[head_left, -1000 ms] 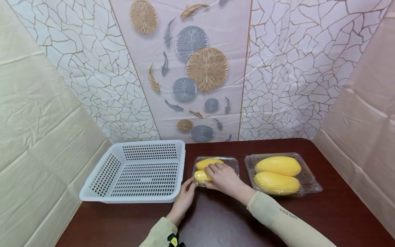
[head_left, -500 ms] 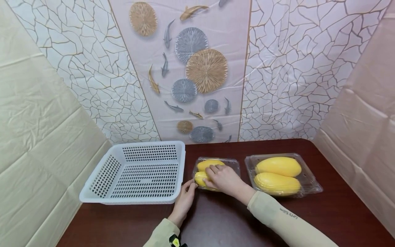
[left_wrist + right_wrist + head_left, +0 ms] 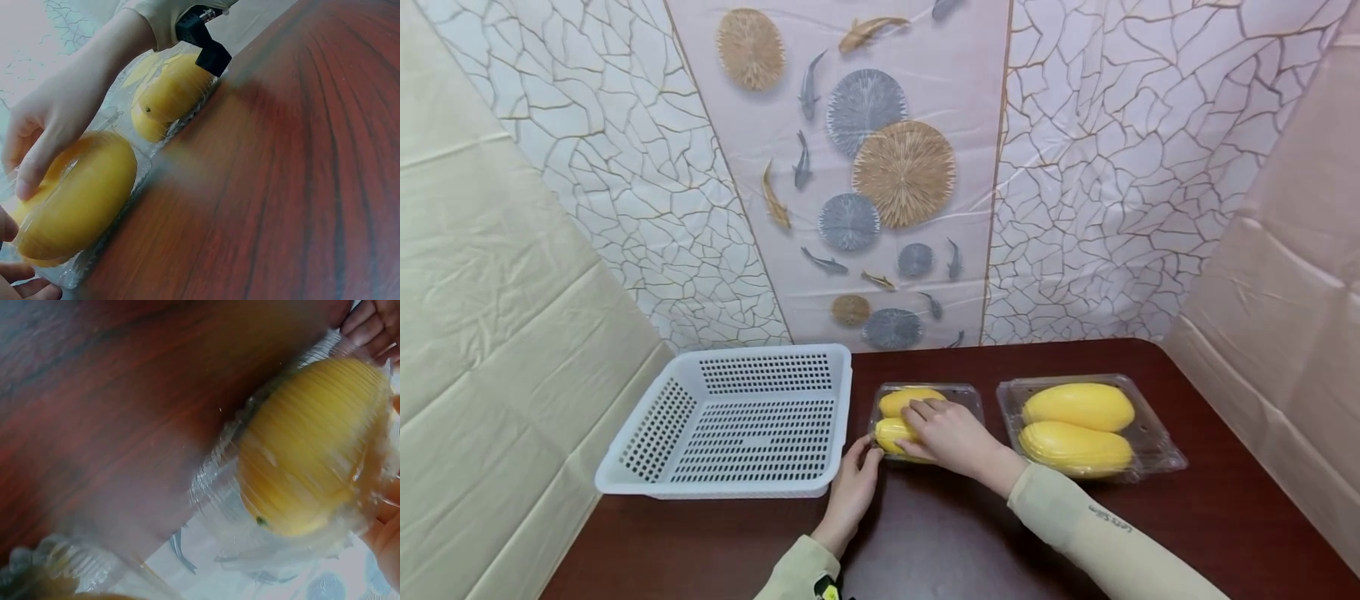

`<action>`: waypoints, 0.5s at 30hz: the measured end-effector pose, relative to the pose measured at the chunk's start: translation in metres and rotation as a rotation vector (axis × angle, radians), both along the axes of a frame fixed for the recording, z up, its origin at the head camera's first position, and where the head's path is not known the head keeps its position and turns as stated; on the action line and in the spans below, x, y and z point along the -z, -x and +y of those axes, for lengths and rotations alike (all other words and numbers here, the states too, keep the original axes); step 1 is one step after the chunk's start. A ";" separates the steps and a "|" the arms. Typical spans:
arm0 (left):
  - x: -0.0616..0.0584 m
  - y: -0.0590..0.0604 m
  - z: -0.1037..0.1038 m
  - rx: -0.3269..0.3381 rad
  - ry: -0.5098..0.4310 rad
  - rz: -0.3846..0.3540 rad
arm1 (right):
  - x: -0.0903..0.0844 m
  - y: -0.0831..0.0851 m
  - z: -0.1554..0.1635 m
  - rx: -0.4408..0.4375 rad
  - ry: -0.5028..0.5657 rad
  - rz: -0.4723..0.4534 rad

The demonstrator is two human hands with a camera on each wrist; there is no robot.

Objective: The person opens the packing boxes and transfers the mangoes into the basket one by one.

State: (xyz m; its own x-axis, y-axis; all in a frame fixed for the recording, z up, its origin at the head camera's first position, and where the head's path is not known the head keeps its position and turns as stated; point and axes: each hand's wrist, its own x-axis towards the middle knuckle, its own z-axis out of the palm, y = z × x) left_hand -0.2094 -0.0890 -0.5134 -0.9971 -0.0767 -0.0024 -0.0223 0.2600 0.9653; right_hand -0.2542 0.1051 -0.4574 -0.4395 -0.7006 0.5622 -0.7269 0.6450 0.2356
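Two clear boxes: small clamshell box (image 3: 925,412) and large clamshell box (image 3: 1090,427), both on the dark bench (image 3: 970,533), well apart from each other.
Landmark: small clamshell box, just right of the white basket (image 3: 737,421), two yellow mangoes (image 3: 898,417) inside.
Right hand (image 3: 947,435): lies over the small box's lid, fingers curled across the top, thumb at the near edge; grip clamped on the box.
Left hand (image 3: 853,487): at the box's near left corner, fingertips touching the plastic; whether they pinch it cannot be told.
Large clamshell box: right of the small one, lid closed over two bigger mangoes.
White basket: left of the small box, its right rim almost against it.
In the way: right hand hides much of the small box's lid.
Behind: patterned wall panel (image 3: 880,183) beyond the small box.
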 end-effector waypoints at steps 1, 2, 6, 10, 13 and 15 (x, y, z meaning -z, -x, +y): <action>0.000 0.000 0.000 0.002 -0.001 -0.009 | -0.001 -0.001 0.001 0.003 -0.006 -0.030; 0.000 0.001 -0.001 0.003 0.002 -0.014 | -0.002 -0.002 0.003 0.007 -0.013 -0.064; -0.001 0.001 -0.001 0.009 -0.001 -0.024 | -0.009 -0.008 0.010 0.020 -0.024 -0.200; -0.001 0.002 -0.001 0.003 0.003 -0.025 | -0.012 -0.013 0.017 0.047 -0.021 -0.245; -0.001 0.002 -0.001 0.004 0.010 -0.028 | -0.011 -0.016 0.024 0.082 -0.011 -0.240; 0.000 0.003 -0.001 0.005 0.008 -0.037 | -0.010 -0.018 0.028 0.103 -0.005 -0.237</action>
State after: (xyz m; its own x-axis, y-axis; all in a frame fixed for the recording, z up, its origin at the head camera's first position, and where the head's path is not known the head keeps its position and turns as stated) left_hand -0.2120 -0.0902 -0.5129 -0.9967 -0.0720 -0.0384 -0.0564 0.2679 0.9618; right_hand -0.2361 0.1335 -0.4472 -0.6276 -0.6479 0.4317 -0.6928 0.7177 0.0700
